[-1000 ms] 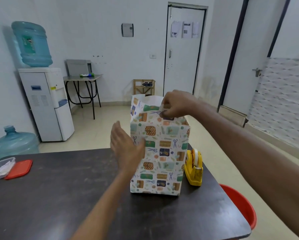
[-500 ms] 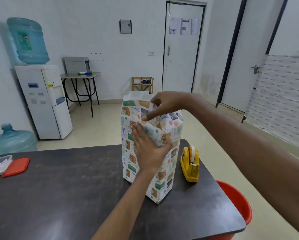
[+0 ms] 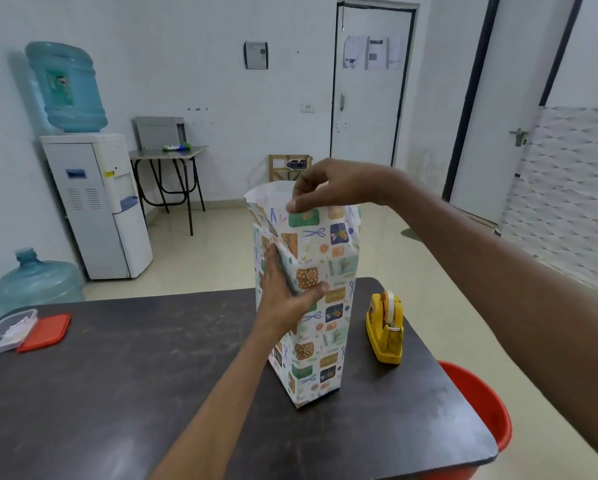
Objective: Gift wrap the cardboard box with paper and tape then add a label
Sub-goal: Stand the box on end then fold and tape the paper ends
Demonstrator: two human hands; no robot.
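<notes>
Box (image 3: 320,306) stands on end on the table (image 3: 117,375), long axis straight up. Left hand (image 3: 283,292) is flat on its side, fingers (image 3: 271,263) straight. Right hand (image 3: 325,185) at 12 o'clock pinches the loose paper top (image 3: 268,195). Tape dispenser (image 3: 386,327) sits at 3 o'clock, nearer the right hand.

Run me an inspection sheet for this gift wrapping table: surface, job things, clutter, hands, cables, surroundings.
Surface: dark table, scuffed.
Job's things: wrapped box stands upright, wrapping paper open at the top; yellow tape dispenser beside it, apart; no label seen.
Clutter: clear container and red lid at the table's left edge.
Grippers: left hand presses flat on the box's side fold; right hand pinches the paper's top edge.
Cables: nothing seen.
Surroundings: water dispenser, spare bottle on the floor, red bucket beside the table.
</notes>
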